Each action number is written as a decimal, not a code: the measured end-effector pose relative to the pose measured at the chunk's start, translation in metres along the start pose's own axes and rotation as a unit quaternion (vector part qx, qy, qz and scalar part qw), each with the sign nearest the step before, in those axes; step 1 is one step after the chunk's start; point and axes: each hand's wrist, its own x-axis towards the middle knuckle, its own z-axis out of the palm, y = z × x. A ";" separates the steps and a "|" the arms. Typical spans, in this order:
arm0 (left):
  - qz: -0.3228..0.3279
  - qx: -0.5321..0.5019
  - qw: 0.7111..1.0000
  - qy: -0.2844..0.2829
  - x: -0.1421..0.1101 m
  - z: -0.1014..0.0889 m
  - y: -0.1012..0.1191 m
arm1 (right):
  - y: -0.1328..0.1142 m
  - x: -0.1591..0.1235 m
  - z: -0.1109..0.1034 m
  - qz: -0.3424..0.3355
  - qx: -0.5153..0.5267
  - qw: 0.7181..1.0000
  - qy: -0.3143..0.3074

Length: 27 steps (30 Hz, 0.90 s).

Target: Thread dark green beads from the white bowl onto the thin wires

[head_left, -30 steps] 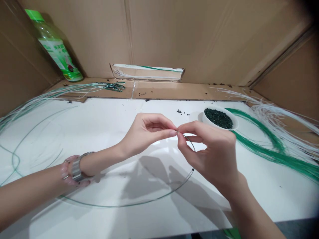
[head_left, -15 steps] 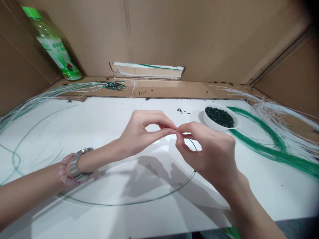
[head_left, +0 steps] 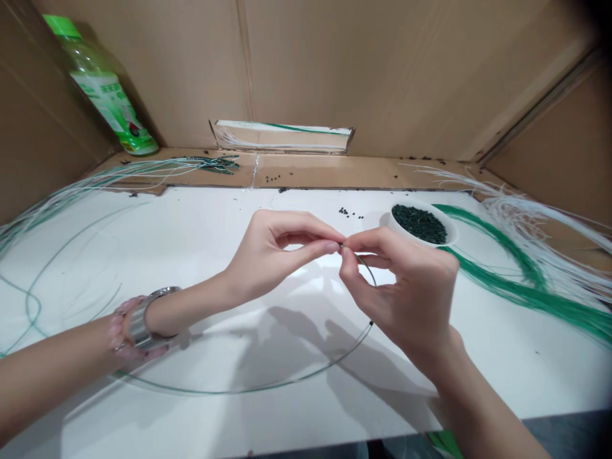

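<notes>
My left hand (head_left: 282, 252) and my right hand (head_left: 401, 287) meet fingertip to fingertip above the white tabletop. Thumb and forefinger of the left pinch a tiny dark bead (head_left: 341, 245), mostly hidden by the fingers. The right pinches the end of a thin green cord (head_left: 282, 387) right beside it. From the right fingertips the cord bends down behind that hand, then runs in a wide arc to the left under my left forearm. A small dark bead (head_left: 371, 323) sits on the cord below my right hand. Whether the cord end is inside the pinched bead, I cannot tell.
A white bowl (head_left: 452, 237) of dark beads stands right of my hands, near loose beads (head_left: 351, 213). Green cords (head_left: 535, 296) and white cords (head_left: 540, 217) lie at right, beaded strands (head_left: 220, 164) at back left. A green bottle (head_left: 108, 95) leans against the cardboard wall (head_left: 335, 57).
My hands have shifted only slightly, the right thumb lower. More of the cord and the dark bead at the fingertips now show.
</notes>
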 end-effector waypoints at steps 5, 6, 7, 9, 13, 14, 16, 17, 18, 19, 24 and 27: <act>-0.053 -0.041 0.998 0.020 0.000 0.004 0.003 | 0.000 -0.001 0.000 0.006 0.000 1.000 0.010; -0.055 -0.046 0.997 0.021 0.000 0.004 0.003 | 0.000 -0.001 0.000 0.005 0.001 1.000 0.011; -0.055 -0.049 0.997 0.024 0.000 0.005 0.002 | 0.000 -0.001 0.000 0.004 0.003 1.000 0.012; -0.049 -0.046 0.997 0.024 0.001 0.005 0.002 | 0.000 -0.001 -0.001 0.004 0.005 1.000 0.011; -0.020 -0.019 0.999 0.018 0.001 0.004 0.001 | 0.001 -0.001 -0.001 -0.003 0.005 1.000 0.009; -0.011 -0.013 1.000 0.014 0.001 0.003 0.001 | 0.001 -0.001 -0.001 -0.003 0.008 1.000 0.009; 0.001 -0.009 1.000 0.011 0.000 0.004 0.000 | 0.001 -0.001 0.000 0.001 0.024 1.000 0.013; 0.002 -0.014 1.000 0.012 0.000 0.004 0.000 | 0.001 -0.001 0.000 0.007 0.036 0.999 0.014; -0.001 -0.024 1.000 0.016 -0.001 0.005 -0.001 | 0.001 -0.001 0.000 0.015 0.049 0.999 0.015; -0.008 -0.038 0.999 0.021 -0.001 0.006 -0.002 | 0.001 -0.001 0.000 0.024 0.063 0.998 0.016; -0.060 -0.148 0.986 0.037 -0.004 0.010 -0.004 | -0.003 -0.002 -0.001 0.063 0.115 0.991 0.026; -0.092 -0.209 0.973 0.030 -0.006 0.012 -0.005 | -0.004 -0.002 0.000 0.073 0.131 0.988 0.042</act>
